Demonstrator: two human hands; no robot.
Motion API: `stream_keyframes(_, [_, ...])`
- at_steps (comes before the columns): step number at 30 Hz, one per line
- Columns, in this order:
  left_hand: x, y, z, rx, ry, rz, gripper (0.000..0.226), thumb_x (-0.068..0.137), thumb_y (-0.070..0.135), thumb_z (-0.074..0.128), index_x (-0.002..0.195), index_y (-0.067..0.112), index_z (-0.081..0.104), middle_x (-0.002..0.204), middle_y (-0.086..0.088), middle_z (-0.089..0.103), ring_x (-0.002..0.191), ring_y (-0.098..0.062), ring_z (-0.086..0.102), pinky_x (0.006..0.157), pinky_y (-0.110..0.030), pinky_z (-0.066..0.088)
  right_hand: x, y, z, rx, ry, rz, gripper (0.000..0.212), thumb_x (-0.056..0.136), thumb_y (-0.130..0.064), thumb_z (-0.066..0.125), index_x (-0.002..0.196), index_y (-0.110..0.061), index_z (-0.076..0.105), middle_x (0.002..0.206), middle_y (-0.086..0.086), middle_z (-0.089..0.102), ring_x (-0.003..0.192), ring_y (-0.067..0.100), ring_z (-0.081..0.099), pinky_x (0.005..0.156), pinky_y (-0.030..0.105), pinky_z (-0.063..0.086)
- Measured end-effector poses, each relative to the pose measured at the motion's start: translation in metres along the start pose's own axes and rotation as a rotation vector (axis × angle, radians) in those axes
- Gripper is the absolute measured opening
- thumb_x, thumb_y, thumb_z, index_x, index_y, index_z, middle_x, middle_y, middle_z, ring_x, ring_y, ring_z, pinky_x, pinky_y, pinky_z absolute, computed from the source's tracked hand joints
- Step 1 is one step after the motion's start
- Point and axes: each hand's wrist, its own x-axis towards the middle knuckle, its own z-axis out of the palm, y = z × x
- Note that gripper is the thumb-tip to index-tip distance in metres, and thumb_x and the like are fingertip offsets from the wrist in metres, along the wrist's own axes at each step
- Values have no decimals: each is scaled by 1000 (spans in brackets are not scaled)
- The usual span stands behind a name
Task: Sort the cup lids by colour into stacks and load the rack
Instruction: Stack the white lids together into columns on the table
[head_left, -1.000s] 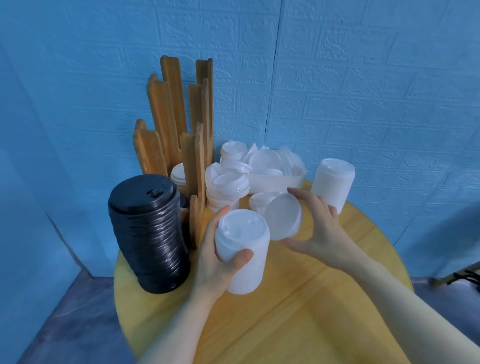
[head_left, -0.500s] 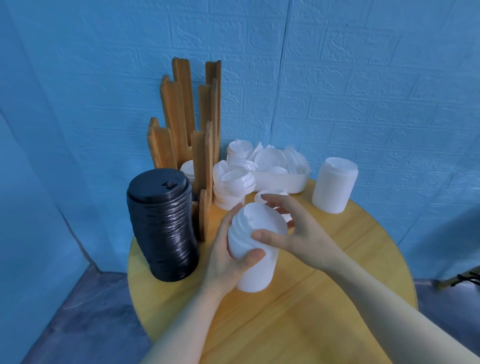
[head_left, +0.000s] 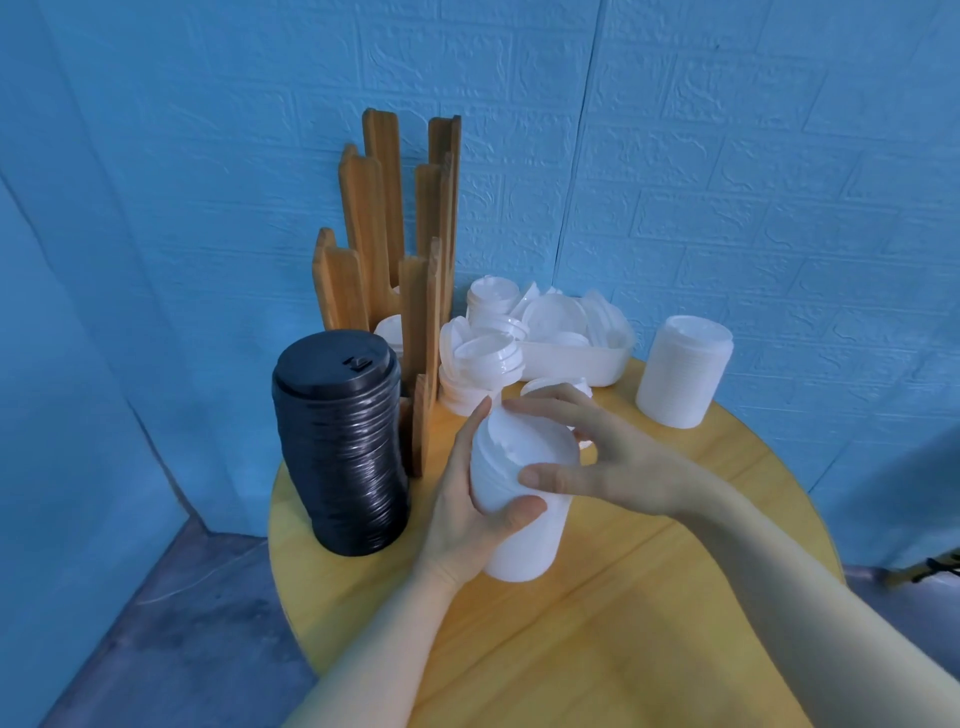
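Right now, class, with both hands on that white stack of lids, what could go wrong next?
1. The white stack is tilted in the left hand while the right hand seats its top lid; the upper lids could slide off.
2. The tall black stack leans visibly beside the left forearm; a nudge might topple it off the table edge.

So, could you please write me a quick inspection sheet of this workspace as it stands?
Surface: round wooden table, bare at the front.
Job's things: tall black lid stack at left; wooden rack behind it; white lid stack in hand; second white stack at right.
Clutter: white tub heaped with loose white lids; more loose lids beside it.
Grippers: left hand grips the held stack's side; right hand holds its top.
Cables: nothing seen.
Surroundings: blue wall, grey floor.
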Motion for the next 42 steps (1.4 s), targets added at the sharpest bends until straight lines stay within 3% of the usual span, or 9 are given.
stream_keyframes(5, [0, 0, -1, -21, -16, 2, 121, 51, 79, 78, 147, 25, 28, 132, 42, 50, 125, 11, 50, 93, -8, 43, 2, -6, -6, -18, -81, 23, 65, 74, -49, 70, 136, -40, 49, 133, -28, 39, 128, -9, 35, 98, 7, 31])
stream_keyframes(8, [0, 3, 0, -32, -25, 6, 126, 50, 79, 78, 149, 23, 24, 130, 42, 52, 122, 12, 52, 91, -8, 44, 3, -9, 3, -86, 66, 93, 69, 65, -63, 69, 129, -42, 51, 127, -19, 42, 124, 2, 40, 99, 24, 39])
stream_keyframes(11, [0, 2, 1, -30, -18, 0, 121, 50, 76, 81, 147, 27, 28, 131, 34, 56, 123, 6, 55, 93, -12, 46, 2, -6, 19, -174, 185, 34, 60, 75, -57, 72, 127, -35, 53, 122, -15, 42, 122, 3, 37, 98, 24, 36])
stream_keyframes(16, [1, -1, 1, -18, 6, -1, 117, 49, 77, 82, 146, 35, 32, 139, 17, 56, 127, -4, 55, 95, -20, 47, -2, -4, 25, 118, 191, 93, 58, 68, -54, 75, 120, -38, 56, 121, -20, 40, 117, -8, 37, 88, 16, 42])
stream_keyframes(23, [1, 2, 1, -18, -6, 43, 117, 56, 79, 75, 148, 25, 28, 136, 32, 53, 125, 3, 54, 94, -13, 46, -2, -2, 34, 256, 216, 103, 55, 72, -47, 79, 120, -37, 54, 123, -17, 39, 116, -9, 39, 86, 11, 45])
stream_keyframes(28, [2, -1, 0, -31, 28, 39, 104, 60, 82, 71, 142, 27, 41, 136, 21, 58, 126, -6, 56, 95, -20, 48, -5, 0, 34, 356, 179, 82, 46, 73, -47, 68, 116, -40, 57, 126, -14, 41, 112, -12, 42, 81, 3, 41])
stream_keyframes(33, [4, -7, 0, -12, 77, 48, 97, 58, 83, 72, 131, 23, 51, 130, 11, 63, 121, -12, 60, 95, -23, 49, -6, 18, 26, 432, 285, 67, 39, 84, -50, 63, 119, -33, 61, 122, -14, 58, 116, 1, 52, 93, 18, 45])
stream_keyframes(37, [5, -10, 1, 12, 77, 57, 96, 60, 84, 69, 132, 23, 51, 131, 11, 62, 122, -11, 59, 97, -22, 48, 13, 70, 14, 202, 689, 238, 57, 79, -53, 72, 126, -26, 53, 124, -10, 55, 121, 8, 49, 103, 32, 39])
stream_keyframes(42, [6, -10, 1, 11, 77, 61, 97, 60, 85, 68, 131, 22, 50, 128, 15, 64, 119, -8, 60, 95, -19, 47, 40, 105, 16, -76, 595, 459, 107, 58, -67, 75, 146, -24, 31, 144, -2, 37, 138, 20, 30, 112, 44, 21])
